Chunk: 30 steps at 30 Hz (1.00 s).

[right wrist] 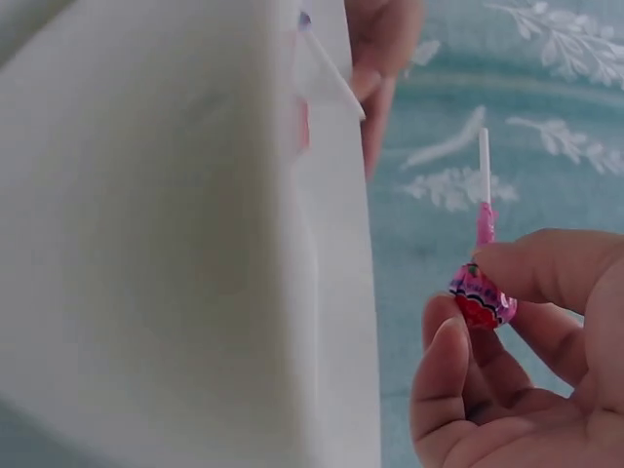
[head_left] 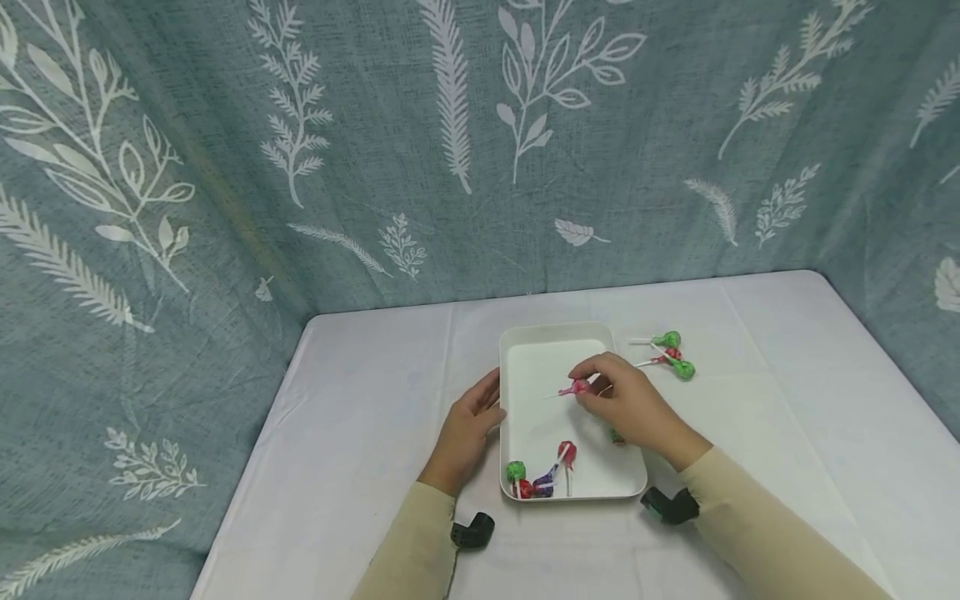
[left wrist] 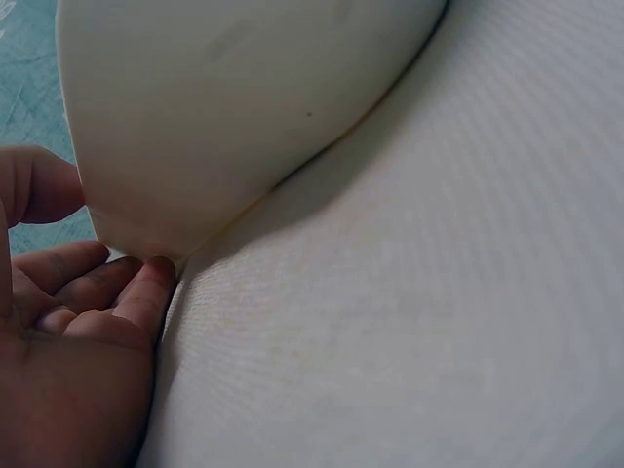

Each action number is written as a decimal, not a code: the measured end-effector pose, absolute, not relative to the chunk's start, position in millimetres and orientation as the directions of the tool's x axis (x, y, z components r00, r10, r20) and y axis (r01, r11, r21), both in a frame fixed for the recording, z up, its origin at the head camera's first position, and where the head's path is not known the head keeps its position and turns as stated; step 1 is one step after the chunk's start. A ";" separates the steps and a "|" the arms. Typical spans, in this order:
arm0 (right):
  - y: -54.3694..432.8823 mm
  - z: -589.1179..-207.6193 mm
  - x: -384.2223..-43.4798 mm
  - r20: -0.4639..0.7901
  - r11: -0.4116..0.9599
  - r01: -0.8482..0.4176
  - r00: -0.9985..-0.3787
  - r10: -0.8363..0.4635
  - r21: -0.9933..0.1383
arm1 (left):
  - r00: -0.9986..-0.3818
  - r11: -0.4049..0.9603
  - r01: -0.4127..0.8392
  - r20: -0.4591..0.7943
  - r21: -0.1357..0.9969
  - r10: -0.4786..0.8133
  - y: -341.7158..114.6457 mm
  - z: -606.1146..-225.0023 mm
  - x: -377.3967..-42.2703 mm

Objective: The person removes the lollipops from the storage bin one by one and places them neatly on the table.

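In the head view, my right hand point(head_left: 633, 404) pinches a pink-wrapped lollipop point(head_left: 576, 387) above the white tray point(head_left: 536, 358). The right wrist view shows its red and pink wrapper point(right wrist: 478, 297) between thumb and fingers, with the white stick pointing up. My left hand point(head_left: 465, 433) holds the tray's left side, thumb at the rim and fingers along the outer wall. Along the tray's near end lie a green lollipop point(head_left: 516, 472), a red one point(head_left: 523, 489), a purple one point(head_left: 543, 486) and a pinkish-red one point(head_left: 567, 452). Another lollipop point(head_left: 617, 437) is partly hidden under my right hand.
On the white-covered table point(head_left: 375, 400), just right of the tray, lie two green lollipops point(head_left: 667, 339) and a red lollipop point(head_left: 671, 355). A blue-green curtain point(head_left: 480, 233) with white leaf prints hangs behind the table and along its sides.
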State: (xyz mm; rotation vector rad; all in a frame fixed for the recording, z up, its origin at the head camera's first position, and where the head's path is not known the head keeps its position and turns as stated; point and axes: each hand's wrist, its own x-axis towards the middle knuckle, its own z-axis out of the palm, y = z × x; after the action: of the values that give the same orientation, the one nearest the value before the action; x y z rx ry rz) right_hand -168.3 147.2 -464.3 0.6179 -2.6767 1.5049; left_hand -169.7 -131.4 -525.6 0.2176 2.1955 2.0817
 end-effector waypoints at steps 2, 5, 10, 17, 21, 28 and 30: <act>153.5 -463.8 -169.6 0.195 0.466 -0.329 -0.929 -0.314 -0.821 | -0.984 0.047 0.029 0.020 0.999 0.177 -131.1 -525.6 -169.4; 163.5 -463.6 -171.6 0.193 0.473 -0.313 -0.939 -0.285 -0.823 | -0.984 0.035 0.031 0.025 0.999 0.178 -130.2 -525.3 -169.3; 179.8 -464.2 -174.8 0.177 0.492 -0.276 -0.955 -0.238 -0.826 | -0.983 0.017 0.043 0.039 0.999 0.177 -128.2 -526.2 -169.5; 203.4 -470.6 -178.5 0.178 0.529 -0.236 -0.971 -0.160 -0.815 | -0.985 0.014 0.049 0.046 0.999 0.169 -126.6 -528.5 -169.0; 216.6 -476.6 -179.4 0.186 0.550 -0.225 -0.974 -0.126 -0.804 | -0.985 0.005 0.048 0.047 0.999 0.169 -126.3 -527.3 -168.7; 239.8 -486.8 -183.9 0.176 0.601 -0.185 -0.982 -0.076 -0.777 | -0.987 0.033 0.047 0.042 0.998 0.155 -122.7 -526.5 -171.1; 245.2 -490.3 -184.9 0.184 0.616 -0.186 -0.981 -0.067 -0.766 | -0.988 0.040 0.049 0.043 0.998 0.150 -121.8 -526.1 -171.6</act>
State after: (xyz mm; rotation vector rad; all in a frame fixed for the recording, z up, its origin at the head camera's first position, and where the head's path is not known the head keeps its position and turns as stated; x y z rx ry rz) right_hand -184.9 245.2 -490.3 0.2127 -2.6987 1.3032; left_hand -171.6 -121.8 -526.1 0.2124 2.2111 2.1170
